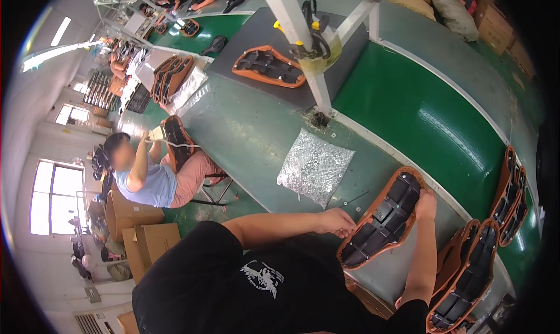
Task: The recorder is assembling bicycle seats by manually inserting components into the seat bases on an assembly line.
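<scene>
An upside-down two-wheeler seat [380, 217] lies on the workbench in front of me, with a black plastic base and an orange-brown cover folded over its rim. My right hand [426, 204] grips the seat's right edge, its fingers curled round the rim. At the left edge, my left hand [336, 222] has its fingertips pinched together close to the cover; what they hold, if anything, is too small to make out. Left of the seat sits a clear plastic bag [315, 166] full of small metal parts. A thin dark rod [356, 198] and a few small white pieces lie beside it.
More seats [466, 275] stand at my right; another seat [268, 67] rests on a dark mat beyond a white frame post [303, 48]. A green belt [431, 118] runs along the bench's far side. At left, a seated person [146, 170] works on a seat near cardboard boxes [131, 217].
</scene>
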Action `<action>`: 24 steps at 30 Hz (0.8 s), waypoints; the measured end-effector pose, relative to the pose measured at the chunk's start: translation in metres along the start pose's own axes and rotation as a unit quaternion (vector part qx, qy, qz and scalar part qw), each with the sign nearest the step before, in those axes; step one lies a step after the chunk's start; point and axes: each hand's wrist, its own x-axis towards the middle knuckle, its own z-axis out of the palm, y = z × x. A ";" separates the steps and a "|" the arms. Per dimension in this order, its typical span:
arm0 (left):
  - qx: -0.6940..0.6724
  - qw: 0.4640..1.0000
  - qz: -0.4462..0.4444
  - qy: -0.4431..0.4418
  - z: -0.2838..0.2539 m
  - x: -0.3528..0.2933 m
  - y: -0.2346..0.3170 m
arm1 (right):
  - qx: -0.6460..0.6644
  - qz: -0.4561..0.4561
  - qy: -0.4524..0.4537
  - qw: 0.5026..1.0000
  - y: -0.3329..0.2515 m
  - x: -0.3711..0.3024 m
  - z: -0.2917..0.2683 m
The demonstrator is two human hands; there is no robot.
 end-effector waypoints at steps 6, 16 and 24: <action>0.003 1.000 0.008 -0.021 -0.005 0.004 -0.002 | -0.019 -0.019 -0.060 0.998 0.015 0.015 0.002; 0.013 1.000 0.001 0.020 -0.004 -0.004 -0.003 | -0.079 0.060 -0.088 0.991 0.001 0.021 -0.002; 0.028 0.998 0.011 0.047 -0.006 -0.009 -0.006 | -0.079 -0.010 -0.037 0.996 -0.027 -0.003 -0.021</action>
